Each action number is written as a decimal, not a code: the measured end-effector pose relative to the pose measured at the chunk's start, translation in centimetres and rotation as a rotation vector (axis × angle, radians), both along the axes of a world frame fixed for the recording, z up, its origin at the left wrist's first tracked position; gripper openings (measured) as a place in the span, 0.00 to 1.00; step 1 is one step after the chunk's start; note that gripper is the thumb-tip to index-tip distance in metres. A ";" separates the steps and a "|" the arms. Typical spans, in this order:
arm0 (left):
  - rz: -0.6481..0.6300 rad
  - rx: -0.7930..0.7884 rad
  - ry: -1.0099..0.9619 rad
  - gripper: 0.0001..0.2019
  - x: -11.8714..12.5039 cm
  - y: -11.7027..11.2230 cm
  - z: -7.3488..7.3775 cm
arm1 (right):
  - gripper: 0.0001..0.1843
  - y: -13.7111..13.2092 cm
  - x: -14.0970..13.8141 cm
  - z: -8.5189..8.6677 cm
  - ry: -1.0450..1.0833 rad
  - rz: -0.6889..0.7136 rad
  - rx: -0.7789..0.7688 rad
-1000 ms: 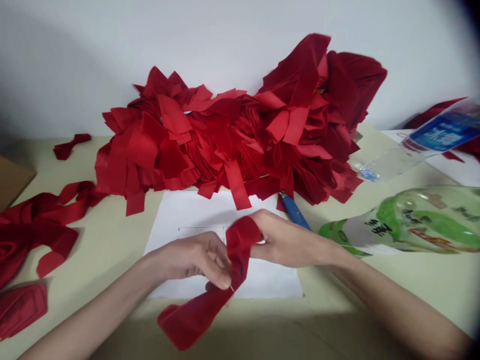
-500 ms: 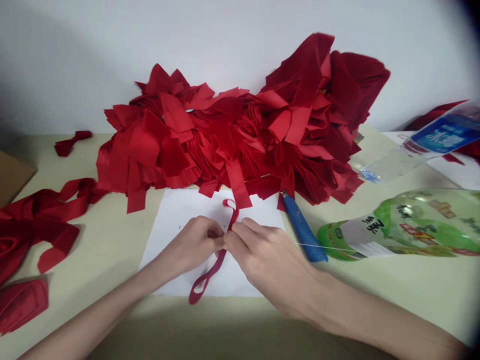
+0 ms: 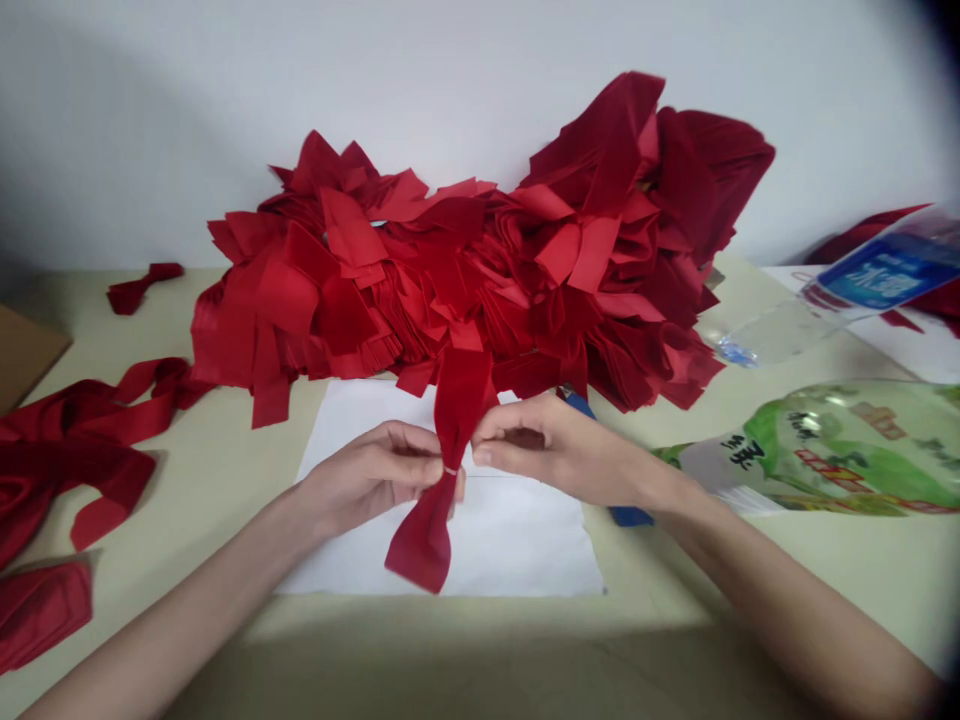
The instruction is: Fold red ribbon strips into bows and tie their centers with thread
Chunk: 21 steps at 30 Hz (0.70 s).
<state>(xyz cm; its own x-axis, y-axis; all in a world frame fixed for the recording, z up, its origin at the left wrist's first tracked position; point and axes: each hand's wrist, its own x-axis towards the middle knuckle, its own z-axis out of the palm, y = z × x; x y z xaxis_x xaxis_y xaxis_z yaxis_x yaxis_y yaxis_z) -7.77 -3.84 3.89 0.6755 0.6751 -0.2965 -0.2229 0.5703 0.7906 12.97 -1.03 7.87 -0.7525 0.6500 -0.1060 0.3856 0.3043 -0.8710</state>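
A red fabric bow (image 3: 444,468) stands upright over a white sheet of paper (image 3: 517,545), pinched at its thin, tied waist. My left hand (image 3: 375,478) pinches the waist from the left, fingers closed on it. My right hand (image 3: 551,450) pinches the same spot from the right, thumb and fingers pressed together. The bow's upper loop (image 3: 463,395) fans out toward the pile and its lower loop (image 3: 420,545) hangs over the paper.
A big heap of red fabric pieces (image 3: 480,270) fills the back of the table against the wall. Red ribbon strips (image 3: 75,440) lie at the left. A blue-handled tool (image 3: 622,512) lies behind my right hand. A green bottle (image 3: 817,450) and a clear bottle (image 3: 840,295) lie at the right.
The fabric went from a loose folded strip to a narrow pinched band, and now spreads as a bow. Both hands have lifted slightly and hold its waist.
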 end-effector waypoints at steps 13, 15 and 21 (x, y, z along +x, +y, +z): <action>0.099 0.171 0.485 0.06 1.1 -0.4 -1.2 | 0.12 -3.4 -1.8 0.2 -0.436 0.013 0.531; 0.127 0.073 0.288 0.04 0.3 0.4 -1.1 | 0.12 -2.9 -1.4 0.1 -0.389 -0.037 0.507; -0.223 -0.007 0.021 0.06 0.0 -0.3 -0.4 | 0.10 -0.9 -0.1 0.6 -0.197 0.066 0.240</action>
<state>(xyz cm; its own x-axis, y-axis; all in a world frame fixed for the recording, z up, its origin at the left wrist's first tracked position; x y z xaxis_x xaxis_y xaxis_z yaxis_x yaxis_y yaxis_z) -7.80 -4.18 3.51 0.8012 0.5079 -0.3165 -0.0742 0.6091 0.7896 12.90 -1.98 8.43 -0.7744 0.6242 -0.1030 0.5119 0.5226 -0.6818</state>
